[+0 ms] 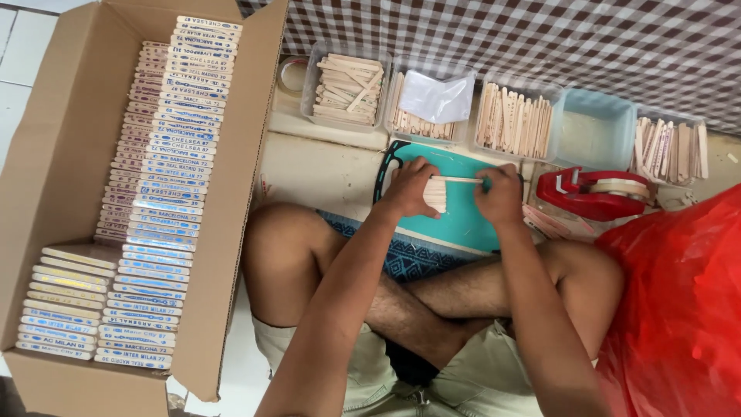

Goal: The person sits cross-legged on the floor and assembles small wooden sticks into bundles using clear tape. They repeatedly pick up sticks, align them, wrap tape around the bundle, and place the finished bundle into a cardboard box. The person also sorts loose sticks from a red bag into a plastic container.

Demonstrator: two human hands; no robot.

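My left hand [411, 189] grips a small stack of pale wooden sticks [438, 194] over a teal cutting board [463, 212]. My right hand [500, 194] pinches the right end of a single thin wooden stick [457, 179] that lies across the top of the stack. Both hands hover just above my crossed legs.
A big cardboard box [62, 154] at left holds rows of printed stick bundles. Beyond the board stand clear tubs of sticks [347, 89], a tub with a plastic bag [434, 96], and an empty blue tub [594, 131]. A red tape dispenser [594, 193] and red plastic bag [679, 309] lie right.
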